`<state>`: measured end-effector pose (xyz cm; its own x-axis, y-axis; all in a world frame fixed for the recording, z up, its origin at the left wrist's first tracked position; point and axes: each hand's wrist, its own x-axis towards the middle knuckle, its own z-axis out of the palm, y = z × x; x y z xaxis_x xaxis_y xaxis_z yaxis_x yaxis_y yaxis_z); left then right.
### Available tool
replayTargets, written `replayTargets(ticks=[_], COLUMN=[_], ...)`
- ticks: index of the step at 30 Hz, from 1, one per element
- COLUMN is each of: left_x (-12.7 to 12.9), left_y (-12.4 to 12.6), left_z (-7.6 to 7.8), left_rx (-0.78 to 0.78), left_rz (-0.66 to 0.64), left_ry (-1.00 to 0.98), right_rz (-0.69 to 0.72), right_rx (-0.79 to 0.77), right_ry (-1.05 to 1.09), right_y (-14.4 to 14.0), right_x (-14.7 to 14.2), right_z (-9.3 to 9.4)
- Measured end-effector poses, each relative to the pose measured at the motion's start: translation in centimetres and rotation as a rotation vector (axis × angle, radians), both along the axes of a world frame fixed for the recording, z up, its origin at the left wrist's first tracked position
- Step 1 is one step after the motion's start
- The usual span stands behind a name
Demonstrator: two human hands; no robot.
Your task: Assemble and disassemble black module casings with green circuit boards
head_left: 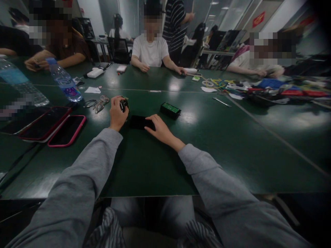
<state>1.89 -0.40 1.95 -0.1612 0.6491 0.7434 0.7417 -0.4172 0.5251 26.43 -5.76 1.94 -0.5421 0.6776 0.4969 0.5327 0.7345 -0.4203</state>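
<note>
**Two hands, two dark parts at the middle of the counter**

Our left hand (117, 113) is raised a little off the counter, its fingers (115, 102) curled narrow around a small dark part (124, 105) with a hint of green at its edge. We hold it up near the fingertips, which seems to keep it turned toward us for a look; what exactly it is stays too small and dim to tell.

Our right hand (160, 130) lies low, palm down, with its fingers (150, 122) spread flat on the near end of a black flat case (138, 122). The case rests on the counter just beside the left hand, and the pressing hand appears to pin it so it cannot slide on the glossy green surface.

Just beyond the right hand, apart from it, sits a small black box with a green top (170, 110), within easy reach. To the left lie a pair of glasses (97, 103), two phones in red cases (55, 127) and a water bottle (63, 81), pushed aside from the working spot.

Farther out, a metal tool (221, 101) lies alone on the counter (219, 144), and a heap of coloured cables and parts (258, 88) covers the far right. Other people sit along the far edge, their hands on their own things.
</note>
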Motion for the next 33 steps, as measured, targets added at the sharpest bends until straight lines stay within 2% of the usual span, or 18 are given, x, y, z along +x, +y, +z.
replayTargets(ticks=[7,12,22,33], left_x=[0.3,0.5,0.2,0.2], left_y=[-0.4,-0.8,-0.6,-1.1], left_z=[0.2,0.6,0.3,0.7], left_rx=[-0.108,-0.131,-0.152,-0.246], left_rz=[-0.075,-0.048,-0.014,0.088], left_ry=[0.042,0.055,0.084,0.132], right_rz=[-0.006,-0.014,-0.01,-0.011], right_rx=[-0.004,-0.02,-0.015,-0.019], right_ry=[-0.007,-0.015,-0.009,-0.011], right_y=[-0.1,-0.2,-0.2,-0.2], right_x=[0.0,0.0,0.0,0.0], right_z=[0.2,0.3,0.2,0.2])
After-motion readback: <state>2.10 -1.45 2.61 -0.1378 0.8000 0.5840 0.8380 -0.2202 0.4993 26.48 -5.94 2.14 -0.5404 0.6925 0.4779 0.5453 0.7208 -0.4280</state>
